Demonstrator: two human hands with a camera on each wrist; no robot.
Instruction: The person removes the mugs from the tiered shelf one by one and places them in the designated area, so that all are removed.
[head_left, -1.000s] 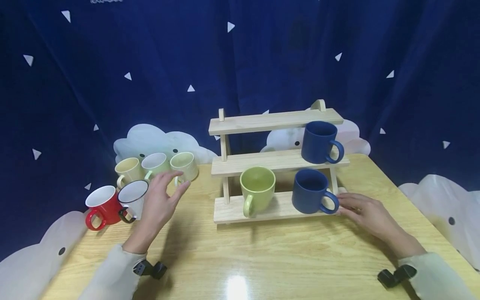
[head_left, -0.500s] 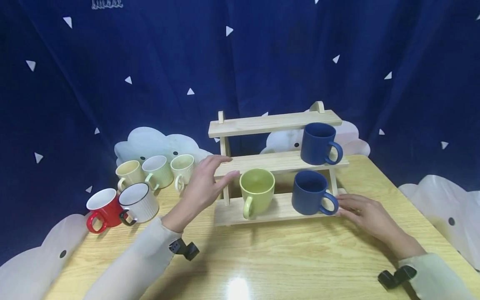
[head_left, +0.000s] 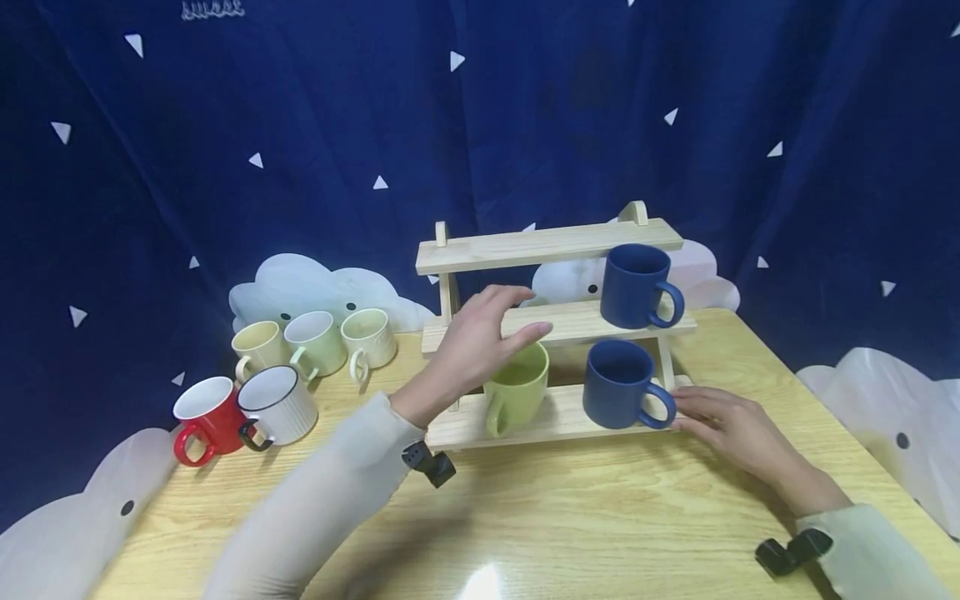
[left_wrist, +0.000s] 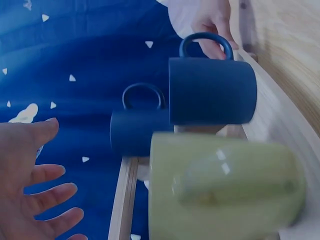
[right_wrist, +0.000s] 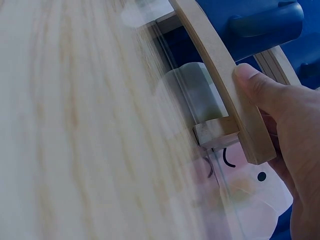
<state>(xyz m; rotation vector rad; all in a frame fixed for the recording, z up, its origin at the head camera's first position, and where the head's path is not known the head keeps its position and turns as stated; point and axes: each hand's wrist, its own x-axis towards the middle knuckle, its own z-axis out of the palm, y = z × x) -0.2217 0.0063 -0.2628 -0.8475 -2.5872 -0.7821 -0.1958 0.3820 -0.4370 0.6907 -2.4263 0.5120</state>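
My left hand (head_left: 480, 333) is raised in front of the wooden tiered shelf (head_left: 551, 247), fingers spread and holding nothing. In the head view it partly covers a yellow-green mug (head_left: 517, 396) at the left of the bottom board. The left wrist view shows those spread fingers (left_wrist: 55, 195) apart from that mug (left_wrist: 230, 185). With thumb and fingers, my right hand (head_left: 731, 429) grips the right end of the bottom board (right_wrist: 255, 135). Close to it on that board sits a dark blue mug (head_left: 617, 387). Another dark blue mug (head_left: 633, 287) stands on the middle board, handle to the right.
At the left of the table stand a red mug (head_left: 219, 421), a white mug with a black rim (head_left: 288, 412), a cream-yellow mug (head_left: 262, 350), a pale green mug (head_left: 321, 354) and a cream mug (head_left: 378, 342). A dark blue curtain (head_left: 337, 100) hangs behind.
My left hand has moved right, from over the mugs at the left to the front of the shelf, with nothing in it. My right hand keeps its grip on the bottom board.
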